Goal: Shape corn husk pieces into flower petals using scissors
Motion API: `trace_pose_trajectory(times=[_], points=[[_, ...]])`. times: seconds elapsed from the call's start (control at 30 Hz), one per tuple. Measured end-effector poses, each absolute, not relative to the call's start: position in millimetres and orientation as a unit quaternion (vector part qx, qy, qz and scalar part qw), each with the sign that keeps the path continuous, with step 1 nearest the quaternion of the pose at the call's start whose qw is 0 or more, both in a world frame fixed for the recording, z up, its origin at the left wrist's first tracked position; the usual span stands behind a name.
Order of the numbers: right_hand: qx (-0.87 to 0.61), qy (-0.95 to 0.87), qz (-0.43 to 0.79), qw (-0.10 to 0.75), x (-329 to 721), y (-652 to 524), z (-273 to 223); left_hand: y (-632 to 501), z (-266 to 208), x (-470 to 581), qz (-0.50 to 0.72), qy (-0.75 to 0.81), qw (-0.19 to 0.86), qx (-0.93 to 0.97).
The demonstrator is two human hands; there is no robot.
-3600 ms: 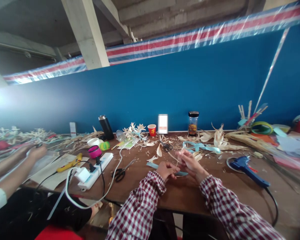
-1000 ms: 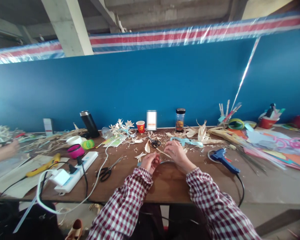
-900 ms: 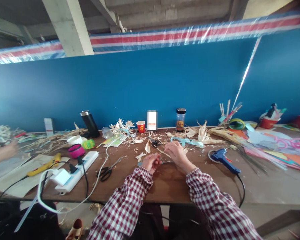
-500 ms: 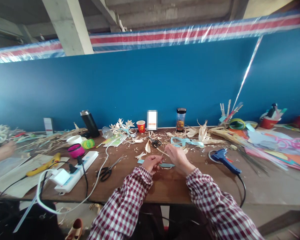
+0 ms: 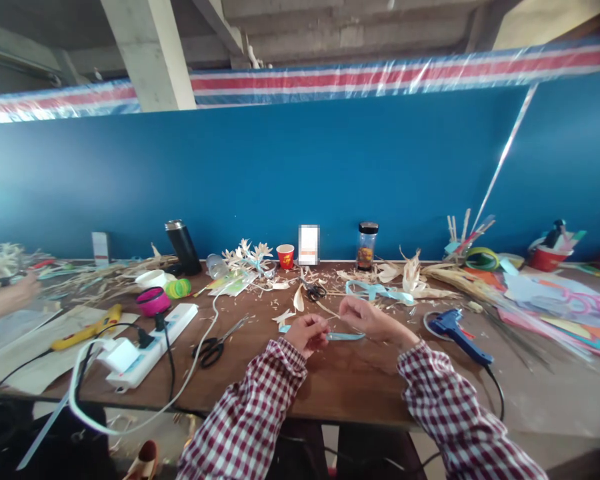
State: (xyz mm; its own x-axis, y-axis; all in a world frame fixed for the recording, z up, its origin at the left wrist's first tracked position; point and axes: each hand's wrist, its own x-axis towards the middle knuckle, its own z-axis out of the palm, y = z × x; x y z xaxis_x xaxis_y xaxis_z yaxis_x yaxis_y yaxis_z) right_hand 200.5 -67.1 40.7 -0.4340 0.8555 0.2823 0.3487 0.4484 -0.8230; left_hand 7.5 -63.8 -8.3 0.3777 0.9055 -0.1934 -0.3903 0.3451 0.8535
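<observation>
My left hand (image 5: 309,335) is closed in a pinch above the middle of the table. To its right my right hand (image 5: 367,320) is also closed, fingertips bent toward the left one. A thin pale strand (image 5: 334,318) runs between the two hands; its ends are hidden in the fingers. Under and beside the hands lies a light blue ribbon (image 5: 347,337). Just beyond them are a dried husk piece (image 5: 299,299) and small black-handled scissors (image 5: 314,291).
Larger scissors (image 5: 213,350) and a white power strip (image 5: 153,357) lie left; a blue glue gun (image 5: 457,331) lies right. At the back stand a red paper cup (image 5: 285,257), a lidded jar (image 5: 367,247) and a black flask (image 5: 183,247). A co-worker's hand (image 5: 10,300) shows far left.
My right hand has moved right, away from my left hand, so the gap between them is wider. My left hand stays pinched. The view has shifted slightly.
</observation>
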Motion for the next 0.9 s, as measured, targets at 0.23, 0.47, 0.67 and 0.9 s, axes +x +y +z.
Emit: trace_pose_trajectory(times=[0.23,0.47,0.67,0.9], points=[[-0.394,-0.764,0.321,0.398,194,-62,41,-68,-2,8,0.438,0.333,0.76,0.347],[-0.393,-0.754,0.256,0.46,181,-57,28,-66,-5,8,0.41,0.355,0.771,0.334],[-0.44,-0.711,0.183,0.516,180,-56,13,-61,-8,9,0.44,0.372,0.752,0.321],[-0.459,-0.693,0.192,0.522,164,-63,2,-63,-9,11,0.5,0.365,0.707,0.342]])
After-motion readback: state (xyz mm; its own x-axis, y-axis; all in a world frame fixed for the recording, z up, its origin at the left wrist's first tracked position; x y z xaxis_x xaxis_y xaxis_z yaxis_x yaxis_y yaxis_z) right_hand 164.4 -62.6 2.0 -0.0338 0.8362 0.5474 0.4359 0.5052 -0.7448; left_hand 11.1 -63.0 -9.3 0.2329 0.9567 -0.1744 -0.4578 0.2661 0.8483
